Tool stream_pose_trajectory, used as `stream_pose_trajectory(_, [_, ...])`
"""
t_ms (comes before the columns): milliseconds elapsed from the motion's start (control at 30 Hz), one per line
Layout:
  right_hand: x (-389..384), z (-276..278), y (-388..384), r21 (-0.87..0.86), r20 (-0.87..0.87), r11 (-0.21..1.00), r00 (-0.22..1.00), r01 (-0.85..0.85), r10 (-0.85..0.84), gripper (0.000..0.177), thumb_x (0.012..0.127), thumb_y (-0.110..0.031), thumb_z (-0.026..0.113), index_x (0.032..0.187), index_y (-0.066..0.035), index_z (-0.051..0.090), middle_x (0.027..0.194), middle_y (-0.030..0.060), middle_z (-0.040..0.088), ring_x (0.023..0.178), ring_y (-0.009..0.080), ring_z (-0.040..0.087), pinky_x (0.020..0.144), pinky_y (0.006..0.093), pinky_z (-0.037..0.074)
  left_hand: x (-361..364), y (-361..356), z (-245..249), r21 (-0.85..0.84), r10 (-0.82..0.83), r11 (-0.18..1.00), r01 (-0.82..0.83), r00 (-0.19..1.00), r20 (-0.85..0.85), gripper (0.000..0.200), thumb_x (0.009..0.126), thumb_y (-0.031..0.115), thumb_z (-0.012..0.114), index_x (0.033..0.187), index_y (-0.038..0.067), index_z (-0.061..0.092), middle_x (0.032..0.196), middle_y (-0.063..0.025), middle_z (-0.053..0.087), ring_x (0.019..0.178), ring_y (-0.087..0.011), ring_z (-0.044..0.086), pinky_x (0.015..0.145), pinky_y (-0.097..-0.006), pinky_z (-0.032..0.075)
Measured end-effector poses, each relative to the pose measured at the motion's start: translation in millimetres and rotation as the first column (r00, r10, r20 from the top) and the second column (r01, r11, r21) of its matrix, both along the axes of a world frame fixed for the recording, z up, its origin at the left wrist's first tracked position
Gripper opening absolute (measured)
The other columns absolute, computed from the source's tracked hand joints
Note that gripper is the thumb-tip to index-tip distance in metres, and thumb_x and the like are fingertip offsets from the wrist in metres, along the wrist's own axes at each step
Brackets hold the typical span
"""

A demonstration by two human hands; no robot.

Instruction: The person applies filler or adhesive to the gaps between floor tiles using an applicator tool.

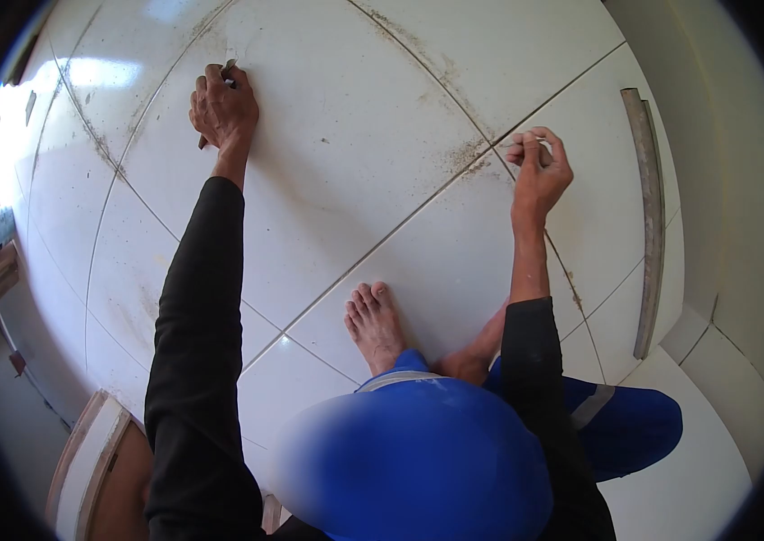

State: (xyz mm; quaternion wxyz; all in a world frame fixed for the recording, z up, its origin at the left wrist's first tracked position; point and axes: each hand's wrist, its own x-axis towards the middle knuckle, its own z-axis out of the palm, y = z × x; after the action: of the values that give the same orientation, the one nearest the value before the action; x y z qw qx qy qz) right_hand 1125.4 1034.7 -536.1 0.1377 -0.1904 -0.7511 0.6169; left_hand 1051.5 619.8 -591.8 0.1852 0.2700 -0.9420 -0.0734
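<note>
My left hand (224,108) is closed in a fist low over the white floor tiles (328,189). A small greyish-green bit (230,68) sticks out past its fingers, and a brown end shows below the palm; the rest is hidden. My right hand (541,176) pinches its fingers beside a crossing of tile joints, where something thin and pale seems to show at the fingertips, too small to name. Brown dirt (465,155) lies along the joint left of that hand, with more along the joints near the left hand.
A long, slightly curved grey-brown strip (648,225) lies on the right near the wall (743,180). Bare feet (375,325) and blue-clad knees (436,451) are below. Brown and white panels (93,460) stand lower left, with a small blue object (0,225) above them.
</note>
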Motion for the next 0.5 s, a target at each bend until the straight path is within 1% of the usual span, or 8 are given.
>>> stream_pose_trajectory(33, [10, -21, -6, -0.027, 0.161, 0.982, 0.968, -0.19, 0.191, 0.009, 0.102, -0.002, 0.061, 0.106, 0.001, 0.067, 0.082, 0.0096, 0.073, 0.064, 0.0119, 0.064, 0.059, 0.0276, 0.055, 0, 2, 1, 0.0, -0.013, 1.0, 0.013, 1.0, -0.014, 0.023, 0.099, 0.033, 0.06, 0.103, 0.012, 0.07, 0.102, -0.0084, 0.072, 0.098, -0.0312, 0.068, 0.089, -0.0467, 0.05])
stream_pose_trajectory(100, [10, -13, -9, -0.019, 0.201, 0.971, 0.95, -0.239, 0.238, 0.01, 0.102, -0.001, 0.06, 0.107, 0.002, 0.067, 0.083, 0.0096, 0.073, 0.064, 0.012, 0.065, 0.059, 0.0275, 0.055, 2, 4, -1, 0.02, -0.028, 0.999, 0.028, 1.0, -0.012, 0.023, 0.099, 0.033, 0.06, 0.103, 0.012, 0.069, 0.102, -0.0084, 0.072, 0.098, -0.0313, 0.067, 0.089, -0.0469, 0.05])
stream_pose_trajectory(167, [1, -3, -2, -0.083, 0.058, 0.99, 0.992, -0.111, 0.116, 0.008, 0.101, 0.0, 0.06, 0.105, 0.002, 0.066, 0.082, 0.009, 0.072, 0.062, 0.0113, 0.063, 0.059, 0.0271, 0.054, 0, -2, -3, 0.028, -0.012, 1.0, 0.012, 1.0, -0.007, 0.023, 0.099, 0.033, 0.061, 0.103, 0.012, 0.069, 0.103, -0.0083, 0.071, 0.098, -0.0313, 0.067, 0.089, -0.0471, 0.049])
stream_pose_trajectory(200, [-2, 5, 2, -0.012, 0.017, 1.0, 1.0, -0.018, 0.018, 0.007, 0.102, 0.0, 0.061, 0.106, 0.001, 0.066, 0.082, 0.0087, 0.073, 0.061, 0.0111, 0.062, 0.059, 0.0275, 0.055, 2, -1, -4, 0.009, -0.009, 1.0, 0.009, 1.0, -0.007, 0.023, 0.099, 0.033, 0.06, 0.104, 0.012, 0.069, 0.103, -0.0084, 0.071, 0.099, -0.0314, 0.067, 0.089, -0.0474, 0.049])
stream_pose_trajectory(333, [9, -8, -11, -0.038, 0.233, 0.969, 0.941, -0.243, 0.245, 0.008, 0.103, -0.003, 0.061, 0.109, 0.001, 0.065, 0.083, 0.0078, 0.073, 0.063, 0.0119, 0.062, 0.062, 0.0281, 0.055, 1, 2, 2, 0.038, -0.025, 0.999, 0.025, 1.0, 0.015, 0.025, 0.099, 0.035, 0.059, 0.104, 0.012, 0.068, 0.104, -0.0088, 0.071, 0.101, -0.0316, 0.067, 0.092, -0.0479, 0.048])
stream_pose_trajectory(367, [-2, 0, -8, -0.036, 0.218, 0.968, 0.943, -0.25, 0.252, 0.008, 0.103, -0.003, 0.061, 0.109, 0.001, 0.065, 0.083, 0.0078, 0.073, 0.063, 0.0119, 0.062, 0.062, 0.0281, 0.055, -6, 1, 4, 0.035, -0.018, 0.999, 0.018, 1.0, 0.0, 0.025, 0.099, 0.035, 0.059, 0.104, 0.012, 0.068, 0.104, -0.0088, 0.071, 0.101, -0.0316, 0.067, 0.092, -0.0479, 0.048])
stream_pose_trajectory(467, [-2, 2, -2, -0.042, -0.017, 0.998, 0.999, 0.051, -0.052, 0.007, 0.102, -0.002, 0.061, 0.107, 0.002, 0.065, 0.08, 0.008, 0.072, 0.061, 0.0116, 0.061, 0.06, 0.0279, 0.055, -1, 0, -4, 0.012, -0.005, 1.0, 0.005, 1.0, -0.018, 0.025, 0.1, 0.035, 0.058, 0.104, 0.012, 0.068, 0.105, -0.0092, 0.071, 0.102, -0.0318, 0.066, 0.092, -0.048, 0.048])
stream_pose_trajectory(500, [7, -8, -12, -0.039, 0.095, 0.991, 0.986, -0.131, 0.134, 0.008, 0.102, -0.003, 0.061, 0.107, 0.001, 0.066, 0.081, 0.0083, 0.073, 0.062, 0.0114, 0.061, 0.061, 0.0272, 0.055, 4, 1, -1, 0.013, -0.006, 1.0, 0.006, 1.0, -0.012, 0.025, 0.1, 0.035, 0.058, 0.104, 0.012, 0.068, 0.105, -0.0092, 0.071, 0.102, -0.0318, 0.066, 0.092, -0.048, 0.048])
